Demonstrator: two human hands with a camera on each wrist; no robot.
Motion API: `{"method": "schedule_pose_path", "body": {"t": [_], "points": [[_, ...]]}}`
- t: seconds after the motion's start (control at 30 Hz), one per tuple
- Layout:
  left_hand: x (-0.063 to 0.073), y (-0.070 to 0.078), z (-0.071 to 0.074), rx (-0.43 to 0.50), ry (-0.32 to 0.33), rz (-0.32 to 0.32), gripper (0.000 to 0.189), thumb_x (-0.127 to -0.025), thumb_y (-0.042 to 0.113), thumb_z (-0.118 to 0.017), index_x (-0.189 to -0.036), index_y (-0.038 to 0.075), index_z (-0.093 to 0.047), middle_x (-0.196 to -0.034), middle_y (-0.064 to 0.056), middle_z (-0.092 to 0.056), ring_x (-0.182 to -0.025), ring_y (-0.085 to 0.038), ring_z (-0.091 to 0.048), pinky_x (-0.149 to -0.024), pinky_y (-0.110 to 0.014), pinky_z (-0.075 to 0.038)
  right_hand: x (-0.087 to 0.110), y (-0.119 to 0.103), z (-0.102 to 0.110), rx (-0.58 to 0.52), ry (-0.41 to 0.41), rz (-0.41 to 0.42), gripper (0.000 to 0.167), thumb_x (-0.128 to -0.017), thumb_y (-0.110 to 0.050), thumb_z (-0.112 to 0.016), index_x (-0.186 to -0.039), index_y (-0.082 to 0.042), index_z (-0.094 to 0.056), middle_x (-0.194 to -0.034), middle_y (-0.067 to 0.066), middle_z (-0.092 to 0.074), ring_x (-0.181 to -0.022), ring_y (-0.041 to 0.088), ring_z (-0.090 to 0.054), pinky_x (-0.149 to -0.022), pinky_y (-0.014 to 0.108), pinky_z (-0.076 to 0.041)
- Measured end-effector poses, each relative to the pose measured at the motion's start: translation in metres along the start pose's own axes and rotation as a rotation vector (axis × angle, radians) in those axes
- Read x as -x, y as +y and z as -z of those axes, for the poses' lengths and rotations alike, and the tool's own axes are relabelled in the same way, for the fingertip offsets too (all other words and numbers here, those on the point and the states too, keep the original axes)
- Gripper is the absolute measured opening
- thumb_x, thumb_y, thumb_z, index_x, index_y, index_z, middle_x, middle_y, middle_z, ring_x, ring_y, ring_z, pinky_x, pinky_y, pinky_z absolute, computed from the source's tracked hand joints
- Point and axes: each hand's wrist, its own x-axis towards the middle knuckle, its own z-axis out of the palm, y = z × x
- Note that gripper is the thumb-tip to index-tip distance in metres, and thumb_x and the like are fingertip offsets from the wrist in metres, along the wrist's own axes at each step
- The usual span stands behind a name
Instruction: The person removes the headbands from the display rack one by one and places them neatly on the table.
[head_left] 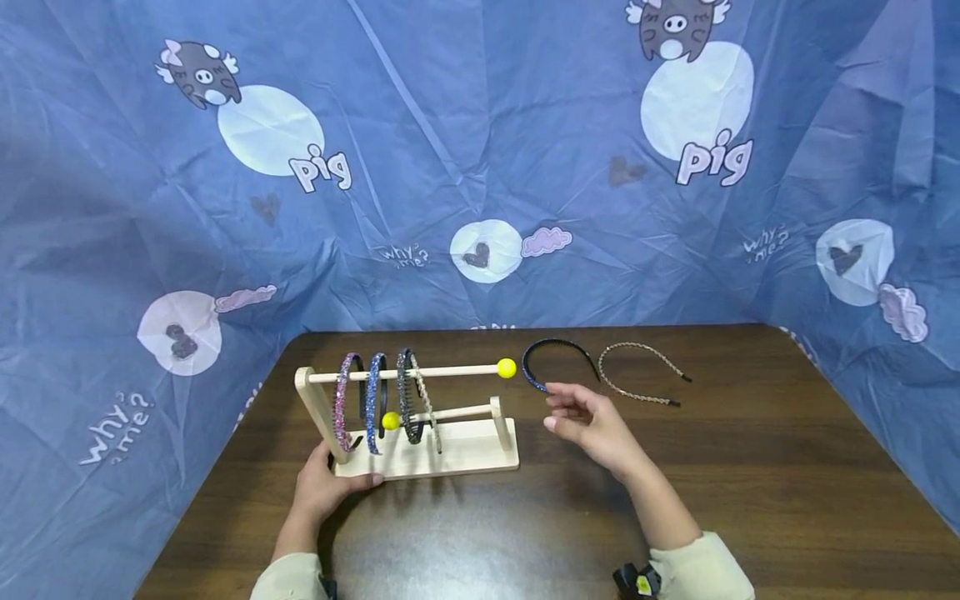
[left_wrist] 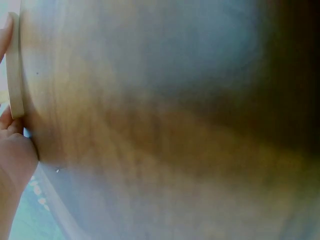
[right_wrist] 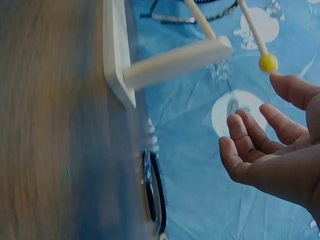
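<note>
My left hand [head_left: 322,487] grips the left end of a pale wooden headband stand [head_left: 480,454], its thumb along the base's front edge. On the stand's rods hang a pink glitter headband [head_left: 341,408], a blue glitter headband [head_left: 372,408], a dark grey headband [head_left: 405,396] and a gold braided headband [head_left: 426,400]. My right hand [head_left: 592,425] is held over the table right of the stand, fingers loosely bent, with nothing in it. Just beyond its fingertips lies a dark blue headband [head_left: 531,375]. In the right wrist view, the thumb appears close below a yellow ball [right_wrist: 268,63] on a rod end.
A second gold braided headband [head_left: 611,384] lies on the brown wooden table [head_left: 787,467], right of the dark blue one. The lower rod ends in another yellow ball [head_left: 391,421], facing left. A blue printed cloth [head_left: 420,167] hangs behind the table.
</note>
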Motion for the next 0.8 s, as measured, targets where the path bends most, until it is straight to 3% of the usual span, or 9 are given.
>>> {"method": "schedule_pose_path", "body": {"t": [0.17, 0.43, 0.6, 0.8], "points": [[0.000, 0.001, 0.000, -0.001, -0.006, 0.006, 0.095, -0.053, 0.031, -0.091, -0.131, 0.004, -0.043, -0.131, -0.024, -0.046, -0.119, -0.039, -0.041, -0.100, -0.052, -0.030, 0.002, -0.004, -0.017, -0.036, -0.035, 0.020, 0.045, -0.082, 0.000, -0.068, -0.124, 0.005, -0.052, -0.107, 0.018, -0.059, -0.094, 0.027, -0.057, -0.082, 0.031, -0.048], [0.003, 0.004, 0.003, -0.002, -0.007, 0.000, 0.094, -0.053, 0.029, -0.091, -0.130, 0.002, -0.044, -0.129, -0.026, -0.047, -0.117, -0.039, -0.043, -0.099, -0.053, -0.030, 0.002, -0.011, -0.049, -0.158, -0.123, 0.054, 0.047, -0.082, 0.001, -0.067, -0.126, 0.006, -0.049, -0.112, 0.023, -0.056, -0.102, 0.040, -0.052, -0.085, 0.031, -0.046], [0.002, 0.005, 0.004, 0.001, -0.010, -0.006, 0.094, -0.054, 0.028, -0.091, -0.130, 0.002, -0.043, -0.129, -0.026, -0.047, -0.117, -0.039, -0.042, -0.099, -0.052, -0.030, -0.001, -0.010, -0.070, -0.197, -0.157, 0.091, 0.048, -0.081, 0.003, -0.066, -0.126, 0.007, -0.049, -0.111, 0.021, -0.058, -0.102, 0.037, -0.053, -0.085, 0.034, -0.047], [0.001, 0.003, 0.002, -0.002, -0.012, -0.006, 0.093, -0.054, 0.030, -0.091, -0.129, 0.003, -0.044, -0.129, -0.025, -0.048, -0.117, -0.038, -0.043, -0.099, -0.052, -0.031, -0.004, -0.011, -0.091, -0.211, -0.188, 0.072, 0.049, -0.080, 0.009, -0.064, -0.126, 0.008, -0.048, -0.115, 0.021, -0.057, -0.106, 0.035, -0.052, -0.087, 0.041, -0.046]]}}
